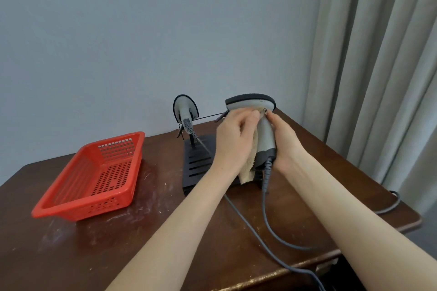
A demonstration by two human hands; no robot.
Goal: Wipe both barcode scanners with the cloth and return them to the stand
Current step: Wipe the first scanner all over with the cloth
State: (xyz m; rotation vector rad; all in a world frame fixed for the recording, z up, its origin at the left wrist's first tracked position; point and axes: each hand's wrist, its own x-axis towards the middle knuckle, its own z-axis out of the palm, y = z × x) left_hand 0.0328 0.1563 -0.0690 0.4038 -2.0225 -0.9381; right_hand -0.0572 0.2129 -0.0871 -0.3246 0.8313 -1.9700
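Note:
My right hand grips the handle of a grey barcode scanner, held upright above the black stand. My left hand holds a beige cloth against the left side of that scanner, just under its head; the cloth hangs down below the hand. The other grey scanner hangs on the stand's wire hook at the left. Grey cables run from both scanners toward the table's front edge.
A red perforated plastic basket sits on the left of the dark wooden table. A grey wall stands behind, and a curtain hangs at the right. One cable loops off the table's right edge.

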